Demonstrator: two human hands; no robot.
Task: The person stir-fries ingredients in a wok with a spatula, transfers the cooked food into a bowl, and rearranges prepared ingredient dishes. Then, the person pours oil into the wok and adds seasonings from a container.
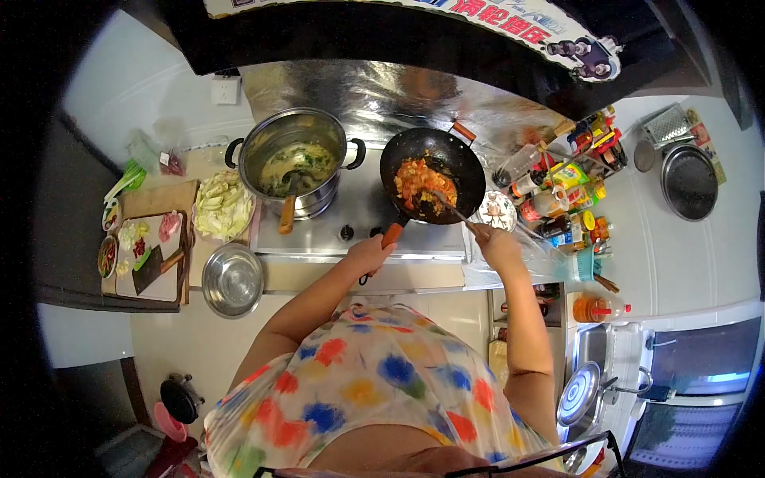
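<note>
A black wok (388,163) stands on the right side of the stove, with a chopped orange-red food mix (422,187) in it. My left hand (370,256) is closed around the wok's orange-brown handle (392,234), near the stove's front edge. In my right hand (495,245) is the handle end of a spatula (456,212), whose far end reaches into the food. The spatula's head is partly hidden by the food. Left of the wok stands a large steel pot (307,209) with greenish soup and a wooden-handled utensil (288,213) resting in it.
Sliced pale vegetables fill a plate (253,217) left of the pot, above a steel bowl (232,280). A cleaver (148,272) lies on a cutting board (163,288) with chopped ingredients. Several sauce bottles (550,205) crowd the right counter beside a patterned plate (498,211).
</note>
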